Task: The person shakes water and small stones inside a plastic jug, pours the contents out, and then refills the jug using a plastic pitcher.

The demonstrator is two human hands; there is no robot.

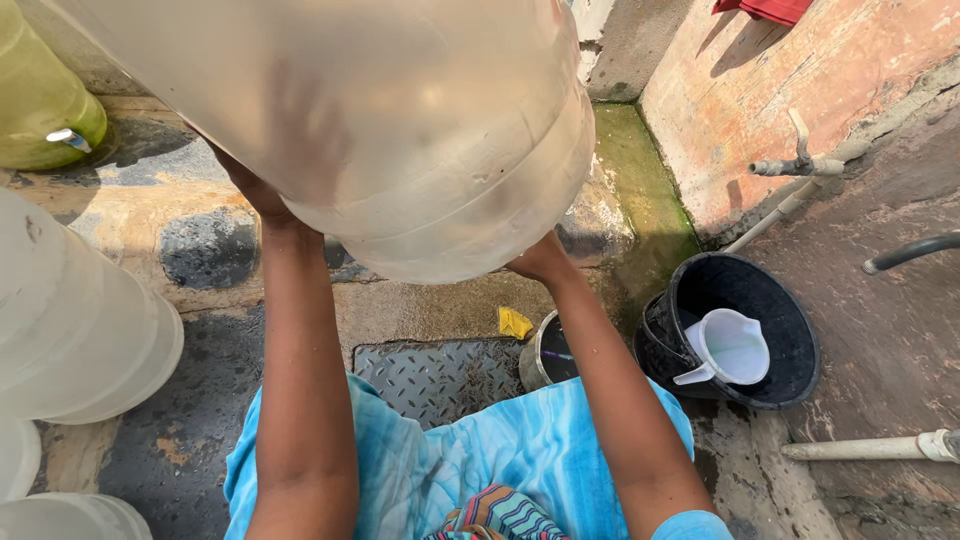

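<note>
I hold a large clear plastic water jug [400, 120] up in front of me, filling the top of the view. My left hand [265, 195] presses against its near side, the fingers showing dimly through the plastic. Under the jug's lower right edge my right hand [540, 262] supports it. Both forearms reach up from my blue garment at the bottom.
A black bucket [790, 340] with a white plastic mug [735, 348] inside stands at the right, below a wall tap [800, 160]. A small metal pot [545, 355], a yellow scrap [514, 322], a metal cover plate [440, 375], more clear jugs [80, 320] at the left, a green container [40, 100].
</note>
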